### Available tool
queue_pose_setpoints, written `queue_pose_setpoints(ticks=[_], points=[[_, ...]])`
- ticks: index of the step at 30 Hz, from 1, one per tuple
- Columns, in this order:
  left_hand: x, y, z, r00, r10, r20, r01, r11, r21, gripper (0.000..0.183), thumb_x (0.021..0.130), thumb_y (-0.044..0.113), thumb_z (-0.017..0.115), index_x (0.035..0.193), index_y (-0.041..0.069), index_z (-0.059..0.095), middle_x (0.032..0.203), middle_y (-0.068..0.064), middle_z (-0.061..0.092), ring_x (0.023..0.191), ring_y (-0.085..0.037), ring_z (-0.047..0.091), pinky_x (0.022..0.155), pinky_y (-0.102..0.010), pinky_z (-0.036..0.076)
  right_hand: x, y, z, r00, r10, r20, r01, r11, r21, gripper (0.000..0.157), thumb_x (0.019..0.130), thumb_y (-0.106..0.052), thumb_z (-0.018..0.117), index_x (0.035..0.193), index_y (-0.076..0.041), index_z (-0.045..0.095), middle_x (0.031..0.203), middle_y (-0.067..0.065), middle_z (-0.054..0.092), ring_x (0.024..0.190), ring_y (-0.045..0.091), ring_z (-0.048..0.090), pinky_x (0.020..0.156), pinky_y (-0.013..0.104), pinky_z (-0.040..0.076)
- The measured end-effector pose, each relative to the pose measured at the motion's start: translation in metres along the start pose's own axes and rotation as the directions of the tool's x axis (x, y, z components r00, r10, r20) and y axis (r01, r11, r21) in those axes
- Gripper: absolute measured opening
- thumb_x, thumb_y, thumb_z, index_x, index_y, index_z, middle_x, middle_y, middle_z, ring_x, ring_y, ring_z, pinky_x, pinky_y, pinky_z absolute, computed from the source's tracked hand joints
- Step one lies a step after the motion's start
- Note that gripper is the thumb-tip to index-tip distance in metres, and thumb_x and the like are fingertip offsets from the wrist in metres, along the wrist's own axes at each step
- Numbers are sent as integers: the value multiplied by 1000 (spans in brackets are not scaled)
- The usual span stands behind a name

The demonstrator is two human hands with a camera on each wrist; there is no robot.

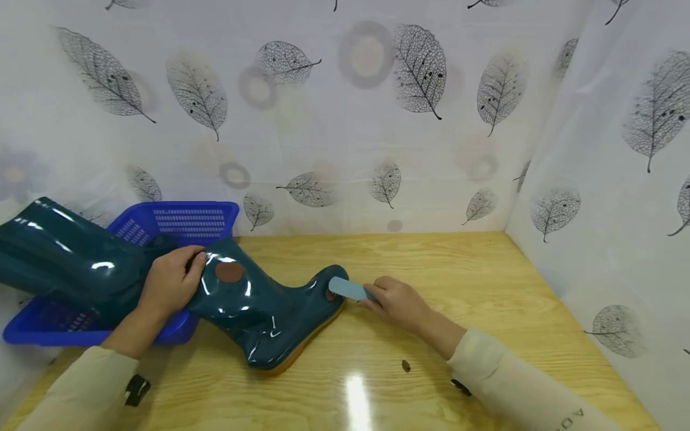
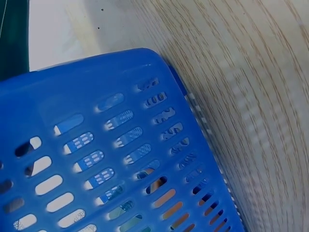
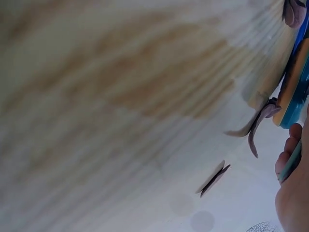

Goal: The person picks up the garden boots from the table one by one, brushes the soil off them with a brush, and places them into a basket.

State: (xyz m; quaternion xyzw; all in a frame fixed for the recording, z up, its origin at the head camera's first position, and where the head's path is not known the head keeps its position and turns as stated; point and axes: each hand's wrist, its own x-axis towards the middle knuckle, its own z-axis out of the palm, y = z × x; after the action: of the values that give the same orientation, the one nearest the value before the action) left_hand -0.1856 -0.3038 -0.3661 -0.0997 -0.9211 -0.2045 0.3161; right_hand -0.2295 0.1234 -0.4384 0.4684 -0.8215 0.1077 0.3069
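Observation:
In the head view a glossy dark green rubber boot (image 1: 269, 299) lies on its side across the table, sole toward the front right, with a brown oval patch (image 1: 229, 272) on its shaft. My left hand (image 1: 171, 280) grips the top of that shaft, thumb on the near side. My right hand (image 1: 401, 304) holds a light blue flat scraper-like tool (image 1: 347, 288). Its broad end lies over the boot's toe, partly covering another brown spot (image 1: 330, 296). In the right wrist view the right hand (image 3: 293, 179) shows at the right edge, beside the boot's orange-edged sole (image 3: 292, 82).
A second green boot (image 1: 75, 257) lies over the blue slotted basket (image 1: 188, 206) at left; the basket's corner (image 2: 140, 60) fills much of the left wrist view. A small brown flake (image 1: 406, 366) lies on the wooden table (image 1: 431, 257). Leaf-patterned sheeting (image 1: 345, 131) lines the back and right.

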Motion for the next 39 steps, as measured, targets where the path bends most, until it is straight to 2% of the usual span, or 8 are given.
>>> queue_pose_setpoints(ticks=[7,12,16,25,29,33,35,39], points=[[0,-3,1,1000,-1,5,1,1000,5,25,92,14,51,99,-6,64,94,-24,66,86,-40,62,79,-55,46,-1,-1,-1,995,-100,6,100,995,25,37,74,-30,78,100,-6,71,79,1,61,66,6,52,57,17,46],[1,-4,1,1000,1,6,-1,1000,10,25,92,14,51,98,-6,65,93,-24,67,85,-40,63,78,-55,46,-1,-5,-3,981,-196,-5,196,980,37,42,70,-30,80,104,-8,70,81,-1,60,67,6,53,57,15,45],[0,-4,1,1000,-3,9,3,1000,13,25,92,15,51,98,-6,64,94,-24,66,86,-40,62,79,-55,46,1,-9,-4,976,-217,-28,218,976,14,44,69,-31,81,105,-8,69,81,-1,59,67,6,53,57,14,45],[-1,-4,0,1000,-10,8,10,1000,1,25,92,15,51,99,-6,65,94,-24,67,85,-40,63,78,-55,46,3,-6,-4,995,-55,-84,49,997,-65,43,73,-30,78,105,-2,70,77,3,56,65,9,50,55,16,44],[-2,-4,0,1000,-10,6,10,1000,-2,25,92,15,52,98,-5,65,93,-24,67,84,-39,63,78,-55,46,1,-5,-4,996,52,-68,-58,994,-92,43,75,-30,77,106,-1,69,78,4,58,65,11,53,56,19,47],[-1,-3,0,1000,-14,6,14,1000,2,25,92,15,51,98,-5,65,92,-24,67,84,-39,63,77,-55,46,0,-5,-3,986,165,-19,-166,983,-81,39,80,-28,73,107,-2,69,78,4,59,64,9,53,55,20,47],[-1,-3,0,1000,-15,5,15,1000,3,25,92,15,51,98,-5,65,92,-23,67,84,-39,63,77,-55,46,0,-5,-2,986,168,4,-168,985,-48,38,80,-28,73,106,-2,69,78,3,59,63,7,52,54,18,46],[0,-3,0,1000,-14,4,14,1000,3,25,92,15,51,98,-5,65,93,-23,67,84,-39,63,77,-55,46,0,-7,0,996,82,23,-83,995,63,38,77,-26,75,106,-1,69,80,2,59,61,5,51,54,14,44]])
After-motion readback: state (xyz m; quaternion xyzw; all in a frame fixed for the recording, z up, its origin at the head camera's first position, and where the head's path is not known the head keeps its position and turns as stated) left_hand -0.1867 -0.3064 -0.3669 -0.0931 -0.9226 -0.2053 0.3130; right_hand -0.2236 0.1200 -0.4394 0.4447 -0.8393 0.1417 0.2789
